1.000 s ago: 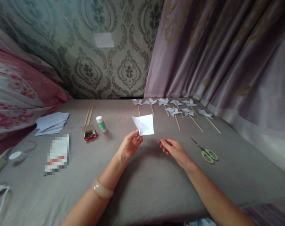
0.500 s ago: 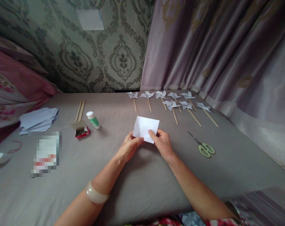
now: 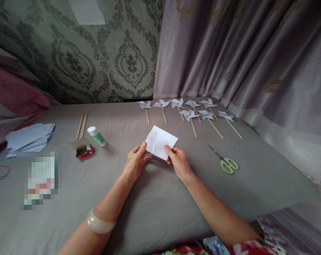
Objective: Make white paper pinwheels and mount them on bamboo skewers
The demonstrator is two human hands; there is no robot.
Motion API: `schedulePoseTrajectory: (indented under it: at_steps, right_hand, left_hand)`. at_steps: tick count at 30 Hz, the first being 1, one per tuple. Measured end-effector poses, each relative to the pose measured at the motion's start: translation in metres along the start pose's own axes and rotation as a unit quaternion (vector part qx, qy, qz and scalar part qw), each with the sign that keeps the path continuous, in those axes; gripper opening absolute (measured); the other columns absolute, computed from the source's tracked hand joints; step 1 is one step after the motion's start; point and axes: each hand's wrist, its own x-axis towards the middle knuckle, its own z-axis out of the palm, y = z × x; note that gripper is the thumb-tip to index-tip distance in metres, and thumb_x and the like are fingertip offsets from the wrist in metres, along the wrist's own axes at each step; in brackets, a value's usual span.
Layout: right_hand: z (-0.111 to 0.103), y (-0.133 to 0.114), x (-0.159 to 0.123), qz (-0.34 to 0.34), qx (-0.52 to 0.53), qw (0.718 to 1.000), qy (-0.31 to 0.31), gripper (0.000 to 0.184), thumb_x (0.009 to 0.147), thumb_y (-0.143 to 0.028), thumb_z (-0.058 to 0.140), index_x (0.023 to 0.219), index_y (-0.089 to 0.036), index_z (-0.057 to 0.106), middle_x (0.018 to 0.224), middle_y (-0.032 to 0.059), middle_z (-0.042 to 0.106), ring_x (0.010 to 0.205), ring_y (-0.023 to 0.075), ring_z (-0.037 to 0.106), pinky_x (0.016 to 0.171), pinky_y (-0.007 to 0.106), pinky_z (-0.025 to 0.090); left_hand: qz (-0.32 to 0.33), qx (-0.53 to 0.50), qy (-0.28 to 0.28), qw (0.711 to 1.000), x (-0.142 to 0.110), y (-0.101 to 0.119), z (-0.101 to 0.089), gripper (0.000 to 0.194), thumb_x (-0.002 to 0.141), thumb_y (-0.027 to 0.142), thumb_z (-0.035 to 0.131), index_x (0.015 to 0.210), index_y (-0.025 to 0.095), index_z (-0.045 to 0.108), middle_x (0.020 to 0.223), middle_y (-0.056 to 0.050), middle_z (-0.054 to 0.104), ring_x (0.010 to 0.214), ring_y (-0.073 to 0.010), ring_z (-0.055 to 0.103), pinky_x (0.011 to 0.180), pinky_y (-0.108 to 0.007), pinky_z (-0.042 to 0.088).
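A small white sheet of paper (image 3: 160,141) is held up between my two hands, tilted, just above the cloth-covered table. My left hand (image 3: 136,160) pinches its left edge, thumb on top and fingers beneath. At the lower right corner my right hand (image 3: 178,161) grips the sheet the same way, with the thumb lying on its face. Scissors with green handles (image 3: 228,165) lie to the right of my right hand. Beyond the sheet, several white paper pinwheels (image 3: 189,115) on wooden sticks lie in rows.
On the left are a glue stick (image 3: 97,136), an open red box of small metal pieces (image 3: 84,150), wooden sticks (image 3: 82,125) and a stack of white paper (image 3: 30,138). A blurred-out packet (image 3: 42,179) lies nearer. A curtain (image 3: 229,53) borders the table (image 3: 160,212).
My left hand has shifted from the sheet's lower edge to its left edge. The sheet has turned a little clockwise. The whole view has swung slightly to the right.
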Motion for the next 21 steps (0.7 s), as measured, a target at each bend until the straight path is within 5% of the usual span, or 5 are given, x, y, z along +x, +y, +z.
schedulePoseTrajectory:
  at_steps: [7,12,15,18,21]
  right_hand:
    - [0.003,0.004,-0.003,-0.022,-0.07,0.997,-0.028,0.039,0.069,-0.054,0.062,0.062,-0.016,0.06,0.048,-0.0027,0.054,0.041,0.008,0.045,0.04,0.021,0.035]
    - [-0.055,-0.016,-0.005,-0.054,-0.24,0.969,-0.034,0.031,0.079,-0.043,0.053,0.077,-0.016,0.068,0.066,0.004,0.067,0.05,0.011,0.055,0.047,0.022,0.038]
    - [-0.126,-0.033,-0.017,-0.125,-0.475,0.867,0.085,0.024,0.08,-0.034,0.052,0.078,-0.017,0.069,0.075,0.0086,0.07,0.067,0.0175,0.062,0.059,0.027,0.041]
    - [-0.194,-0.04,-0.031,-0.094,-0.64,0.749,0.147,0.024,0.081,-0.034,0.052,0.08,-0.017,0.069,0.079,0.0119,0.07,0.073,0.0218,0.063,0.062,0.03,0.039]
    - [-0.232,-0.037,-0.033,-0.067,-0.67,0.729,0.124,0.027,0.079,-0.037,0.055,0.091,-0.015,0.067,0.084,0.0112,0.069,0.075,0.0216,0.063,0.064,0.029,0.04]
  left_hand:
    - [-0.049,0.046,0.006,0.998,-0.008,-0.015,0.016,0.023,0.053,0.021,0.082,0.064,0.01,0.065,0.067,-0.005,0.067,0.053,-0.0093,0.058,0.048,-0.018,0.046]
    - [-0.047,0.026,0.022,0.998,-0.005,-0.009,0.011,0.017,0.057,0.014,0.078,0.066,0.01,0.065,0.066,-0.003,0.065,0.053,-0.0086,0.058,0.048,-0.018,0.046]
    - [-0.043,0.015,0.041,0.998,-0.004,-0.005,0.01,0.015,0.059,0.012,0.077,0.064,0.011,0.062,0.066,-0.002,0.064,0.053,-0.0079,0.058,0.046,-0.016,0.044]
    - [-0.048,0.017,0.057,0.997,-0.004,-0.005,0.011,0.018,0.063,0.012,0.076,0.059,0.012,0.058,0.057,0.0,0.06,0.049,-0.0066,0.055,0.044,-0.015,0.041]
    - [-0.039,0.009,0.047,0.998,-0.005,-0.005,0.016,0.025,0.063,0.015,0.078,0.056,0.013,0.054,0.05,0.003,0.053,0.045,-0.0049,0.051,0.042,-0.014,0.04]
